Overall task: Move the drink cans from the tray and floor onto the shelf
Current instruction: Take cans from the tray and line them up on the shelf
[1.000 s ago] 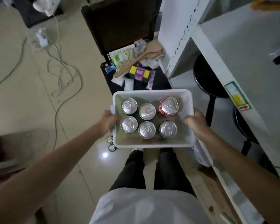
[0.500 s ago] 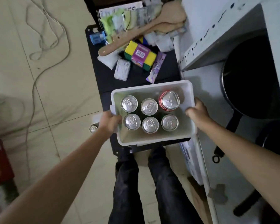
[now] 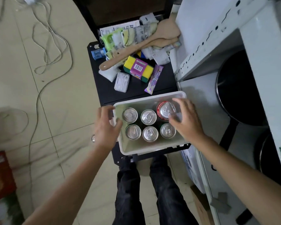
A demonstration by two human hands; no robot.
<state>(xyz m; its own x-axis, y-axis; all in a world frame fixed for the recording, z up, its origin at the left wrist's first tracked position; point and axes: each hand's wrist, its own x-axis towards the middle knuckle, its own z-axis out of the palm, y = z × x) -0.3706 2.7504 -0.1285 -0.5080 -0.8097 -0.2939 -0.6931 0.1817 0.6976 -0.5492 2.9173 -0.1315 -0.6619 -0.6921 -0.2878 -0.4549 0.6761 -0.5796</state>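
A white tray (image 3: 152, 148) rests on the near end of a low black table (image 3: 133, 95). It holds several upright cans: silver-topped green ones (image 3: 148, 116) and one red can (image 3: 165, 109) at the back right. My left hand (image 3: 106, 125) hovers open just off the tray's left rim. My right hand (image 3: 185, 120) is spread open over the tray's right side, fingers beside the red can, gripping nothing. One more can (image 3: 93, 138) stands on the floor, left of my left wrist. The white shelf unit (image 3: 199, 98) stands to the right.
Sponges (image 3: 138, 68), a wooden spatula (image 3: 136, 47), packets and wipes crowd the table's far end. A black pan (image 3: 238, 88) sits on the shelf's lower level. Cables (image 3: 44, 62) trail across the tiled floor on the left. A red box (image 3: 0, 176) lies at lower left.
The tray came down onto the black table. Both hands let go of its rims; the right hand moved in over the cans by the red one.
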